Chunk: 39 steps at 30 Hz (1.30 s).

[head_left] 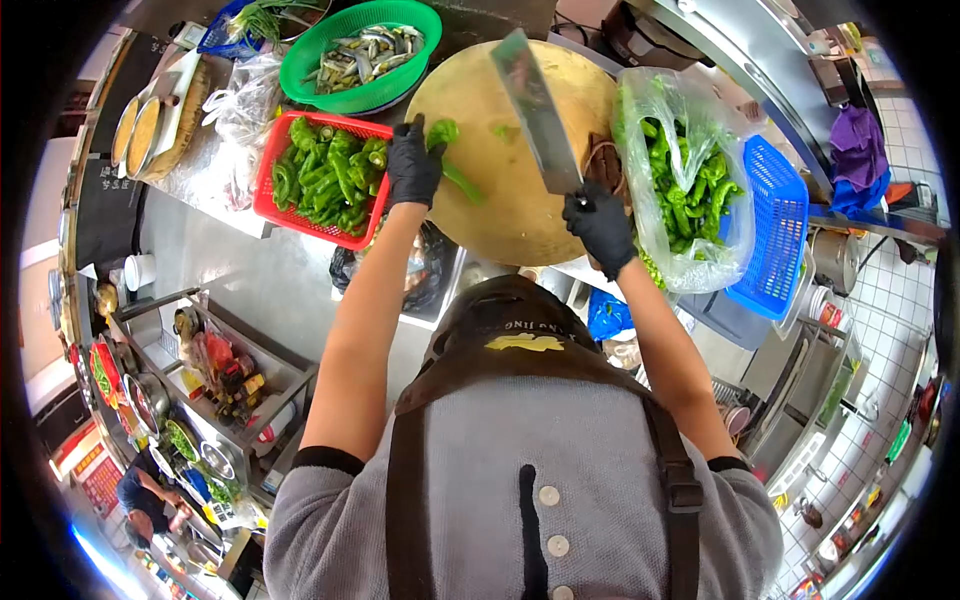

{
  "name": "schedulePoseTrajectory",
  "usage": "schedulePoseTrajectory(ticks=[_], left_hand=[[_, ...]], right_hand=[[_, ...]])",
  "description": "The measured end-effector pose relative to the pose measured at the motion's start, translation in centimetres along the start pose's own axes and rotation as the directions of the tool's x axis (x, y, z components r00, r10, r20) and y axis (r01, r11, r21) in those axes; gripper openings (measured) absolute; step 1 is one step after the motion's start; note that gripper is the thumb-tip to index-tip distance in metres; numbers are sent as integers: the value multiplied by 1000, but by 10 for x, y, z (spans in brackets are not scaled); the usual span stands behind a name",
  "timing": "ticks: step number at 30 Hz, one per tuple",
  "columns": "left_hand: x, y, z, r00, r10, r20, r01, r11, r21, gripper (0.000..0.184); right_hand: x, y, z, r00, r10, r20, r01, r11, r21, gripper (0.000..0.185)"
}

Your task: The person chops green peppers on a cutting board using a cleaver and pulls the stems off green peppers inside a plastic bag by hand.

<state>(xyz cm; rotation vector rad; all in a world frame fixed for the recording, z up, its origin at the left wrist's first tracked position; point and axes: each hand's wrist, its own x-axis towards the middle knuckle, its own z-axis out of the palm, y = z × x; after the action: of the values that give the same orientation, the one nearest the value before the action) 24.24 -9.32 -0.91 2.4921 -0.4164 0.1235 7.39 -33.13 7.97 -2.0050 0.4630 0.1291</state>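
Observation:
My left hand (413, 168), in a black glove, is at the left edge of a round wooden chopping board (500, 225). A green pepper (443, 132) shows between its thumb and forefinger; the grip is partly hidden. Another green pepper piece (462, 183) lies on the board just right of the hand. A red basket (345, 237) of green peppers (328, 175) stands right beside that hand. My right hand (600, 228), also gloved in black, is closed round the handle of a cleaver (540, 115). Its broad blade is slanted over the board's right half, slightly blurred.
Right of the board sits a clear plastic bag (728, 262) of green peppers, with a blue basket (775, 200) beyond it. Behind the red basket stands a green colander (295, 75) holding small fish (365, 58). A black plastic bag (430, 262) is under my left forearm. Another person (145, 495) is at far lower left.

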Motion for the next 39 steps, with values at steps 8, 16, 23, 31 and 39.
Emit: schedulePoseTrajectory(ticks=[8, 16, 23, 31, 39], left_hand=[[20, 50, 84, 863, 423, 277, -429, 902, -41, 44], [-40, 56, 14, 935, -189, -300, 212, 976, 45, 63], [-56, -26, 32, 994, 16, -112, -38, 978, -203, 42], [-77, -21, 14, 998, -56, -20, 52, 985, -165, 21], [-80, -23, -1, 994, -99, 42, 105, 974, -202, 16]], right_hand=[[-50, -8, -8, 960, -109, -258, 160, 969, 188, 32], [-80, 5, -1, 965, 205, -162, -210, 978, -14, 35], [-79, -3, 50, 979, -202, -4, 193, 944, -269, 39], [-71, -5, 109, 988, -142, 64, 156, 907, -392, 27], [-61, -15, 136, 995, 76, 71, -36, 889, -457, 27]])
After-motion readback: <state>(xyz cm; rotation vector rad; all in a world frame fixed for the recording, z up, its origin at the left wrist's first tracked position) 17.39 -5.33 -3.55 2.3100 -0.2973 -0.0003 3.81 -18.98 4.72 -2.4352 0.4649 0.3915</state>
